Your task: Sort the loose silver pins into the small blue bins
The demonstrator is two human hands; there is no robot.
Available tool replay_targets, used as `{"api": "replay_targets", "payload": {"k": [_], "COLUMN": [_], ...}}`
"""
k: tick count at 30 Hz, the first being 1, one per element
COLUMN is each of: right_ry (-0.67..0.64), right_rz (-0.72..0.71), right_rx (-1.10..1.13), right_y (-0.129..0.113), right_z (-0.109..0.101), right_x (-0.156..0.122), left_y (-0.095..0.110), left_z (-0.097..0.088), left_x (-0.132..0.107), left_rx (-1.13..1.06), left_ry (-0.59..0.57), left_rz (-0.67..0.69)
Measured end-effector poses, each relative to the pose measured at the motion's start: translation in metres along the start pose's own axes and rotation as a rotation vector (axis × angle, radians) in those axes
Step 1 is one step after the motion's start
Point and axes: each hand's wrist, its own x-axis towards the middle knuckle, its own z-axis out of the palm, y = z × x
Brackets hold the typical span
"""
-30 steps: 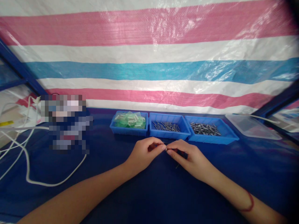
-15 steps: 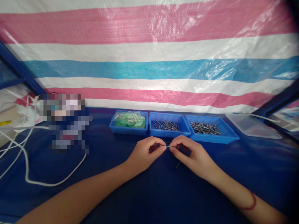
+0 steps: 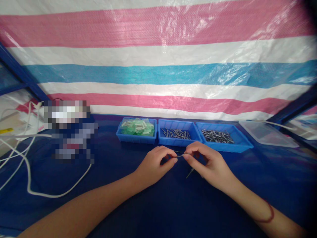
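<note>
The work looks midway through one piece: a thin, grey, straight metal rod [image 3: 180,156] bridges the fingertips of both hands above the dark blue, smooth bench [image 3: 158,205]. The left hand [image 3: 155,162] pinches one end between thumb and forefinger, and the right hand [image 3: 211,165] pinches the other. Whether anything is joined there is too small to tell. The rod is not yet set down, and plenty of loose stock remains.

Counted, there are two hands, one held rod, and one slim, greyish metal piece [image 3: 190,173] lying on the bench just below the right hand. Three blue, rectangular plastic bins stand in a row: the left bin [image 3: 136,139] with one crumpled, green, see-through plastic bag [image 3: 148,129] of short pale tubes, the middle bin [image 3: 179,142] with grey metal pins [image 3: 178,134], the right bin [image 3: 224,147] with darker metal pieces [image 3: 218,136]. Their contents overlap too much to count.
</note>
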Motion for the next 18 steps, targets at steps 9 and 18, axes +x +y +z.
{"api": "replay_targets", "payload": {"k": [9,18], "right_ry": [0.381,0.275], "right_rz": [0.301,0.088], "right_rx": [-0.568,-0.730], "right_y": [0.055,0.048], "right_z": [-0.069,-0.065], "right_x": [0.018,0.018], "left_y": [0.009,0.010], "left_z": [-0.002,0.005], "left_x": [-0.006,-0.011], "left_rx": [0.329,0.425], "left_ry": [-0.190,-0.385], "left_rz": [0.257,0.442]}}
